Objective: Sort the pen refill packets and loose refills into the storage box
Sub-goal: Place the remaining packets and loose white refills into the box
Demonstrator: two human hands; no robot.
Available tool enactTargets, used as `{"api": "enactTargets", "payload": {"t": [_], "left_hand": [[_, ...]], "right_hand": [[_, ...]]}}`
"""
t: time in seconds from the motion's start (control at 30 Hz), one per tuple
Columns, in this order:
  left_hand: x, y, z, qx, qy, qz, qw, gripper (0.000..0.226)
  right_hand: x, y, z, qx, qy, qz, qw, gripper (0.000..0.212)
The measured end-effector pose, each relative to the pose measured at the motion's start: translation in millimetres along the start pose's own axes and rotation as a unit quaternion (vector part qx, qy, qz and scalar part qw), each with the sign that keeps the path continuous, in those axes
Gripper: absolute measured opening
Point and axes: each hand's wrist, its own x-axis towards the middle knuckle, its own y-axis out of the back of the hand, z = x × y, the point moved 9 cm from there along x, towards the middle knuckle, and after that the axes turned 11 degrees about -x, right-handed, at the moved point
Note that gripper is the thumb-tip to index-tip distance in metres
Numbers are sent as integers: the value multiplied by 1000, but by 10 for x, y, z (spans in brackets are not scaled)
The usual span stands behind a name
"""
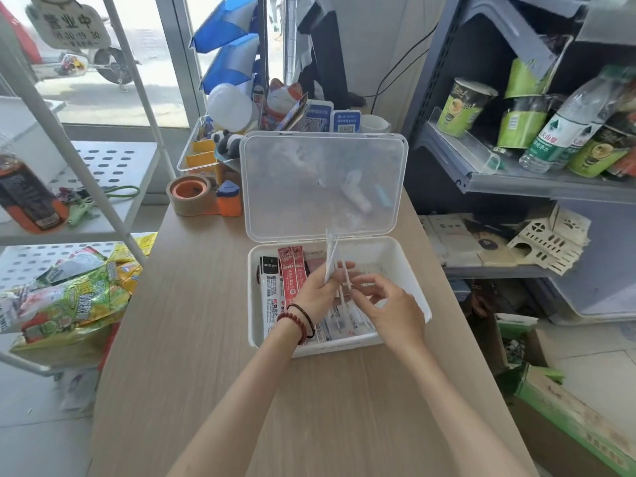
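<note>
Wooden counter (192, 339) is carrying the open storage box (407, 270). Above it, the left grip (316, 294) is pinching loose refills (331, 256) upright for sorting, while the right grip (392, 311) is hovering beside them; I cannot tell whether it is closed.

One wide-angle view, worn on the head, looks forward and steeply down over the table (192, 304) from close above. The box (409, 280) sits mid-frame, a rack (113, 166) left, a shelf (516, 182) right, edges bowed by the lens.
</note>
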Motion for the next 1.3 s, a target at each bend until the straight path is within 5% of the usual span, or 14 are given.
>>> {"api": "enactTargets", "payload": {"t": [0.17, 0.6, 1.3], "left_hand": [[15, 238, 142, -58, -59, 93, 992, 27], [15, 208, 99, -17, -43, 74, 996, 15], [40, 305, 141, -96, -56, 122, 986, 30]], "right_hand": [[57, -27, 49, 12, -5, -20, 1000, 15], [259, 7, 178, -77, -53, -20, 995, 17], [298, -132, 335, -176, -116, -67, 975, 4]]}}
